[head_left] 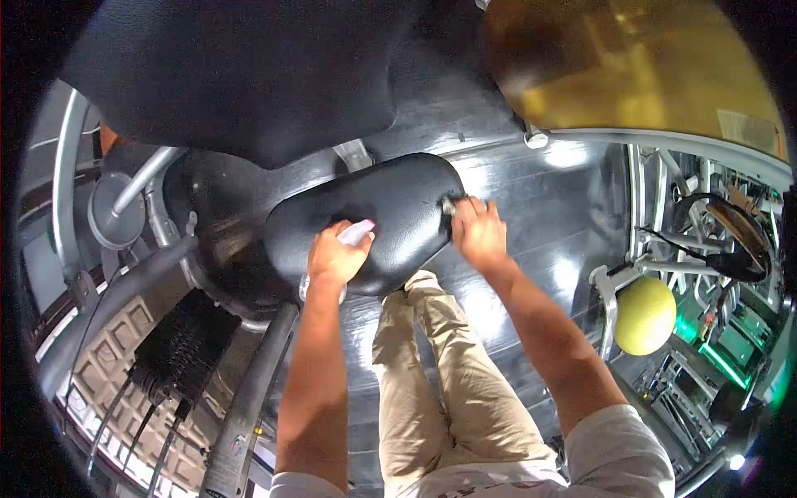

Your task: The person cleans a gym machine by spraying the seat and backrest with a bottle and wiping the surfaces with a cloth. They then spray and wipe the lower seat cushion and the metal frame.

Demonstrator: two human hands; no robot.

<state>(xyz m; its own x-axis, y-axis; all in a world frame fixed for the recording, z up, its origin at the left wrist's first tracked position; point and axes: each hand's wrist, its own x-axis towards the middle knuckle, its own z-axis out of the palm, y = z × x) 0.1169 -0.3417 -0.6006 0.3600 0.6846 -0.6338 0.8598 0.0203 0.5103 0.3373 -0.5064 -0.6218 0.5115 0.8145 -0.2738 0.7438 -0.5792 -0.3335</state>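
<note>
A black padded seat (378,220) of a gym machine lies in front of me, its smooth surface shining under the lights. My left hand (334,256) is over the near left part of the pad, closed round a small whitish bottle (357,231) with a pink tip. At the pad's right end, my right hand (480,232) is closed on a small crumpled greyish cloth (449,206), which touches the pad's edge. Most of the cloth is hidden by the fingers.
A large black backrest (241,75) rises beyond the seat. Left of me stand a weight stack (187,344) and grey metal tubes (249,407). On the right are a yellow-green ball (646,315) in a metal frame and other gym machines. A dark, shiny floor (548,241) surrounds the seat.
</note>
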